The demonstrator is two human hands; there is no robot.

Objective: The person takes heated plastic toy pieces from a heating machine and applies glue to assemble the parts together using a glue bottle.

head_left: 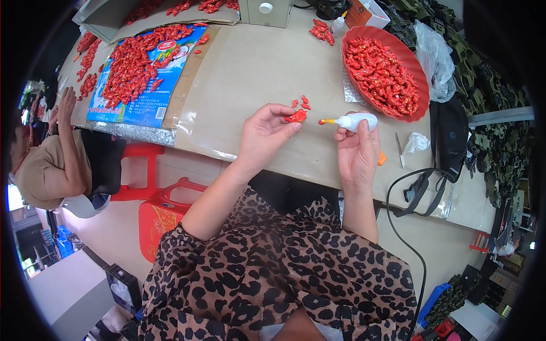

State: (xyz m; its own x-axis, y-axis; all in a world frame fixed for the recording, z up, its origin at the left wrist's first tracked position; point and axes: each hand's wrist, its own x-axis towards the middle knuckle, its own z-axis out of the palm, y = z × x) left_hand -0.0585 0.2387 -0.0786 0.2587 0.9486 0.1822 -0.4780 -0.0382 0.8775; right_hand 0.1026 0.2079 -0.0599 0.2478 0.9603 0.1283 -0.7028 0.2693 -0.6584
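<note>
Between the thumb and fingers of my left hand [263, 136] is a small red plastic figure piece [297, 116]. My right hand [359, 149] is closed around a white squeeze bottle [363, 121] with a yellow nozzle. The bottle lies nearly level, its nozzle pointing left toward the red piece without touching it. A tiny red bit shows at the nozzle's tip. A few loose red parts [305, 103] lie on the table just beyond my left fingertips. Right of my hands, a large red bowl [422, 105] holds many small red pieces.
Red pieces cover a blue printed sheet [145, 116] at the left. Beside my right hand lie an orange cap [381, 158], a thin blade-like tool [400, 149] and crumpled tissue [417, 142]. A black bag [450, 133] sits farther right. Another person [48, 162] is at the left.
</note>
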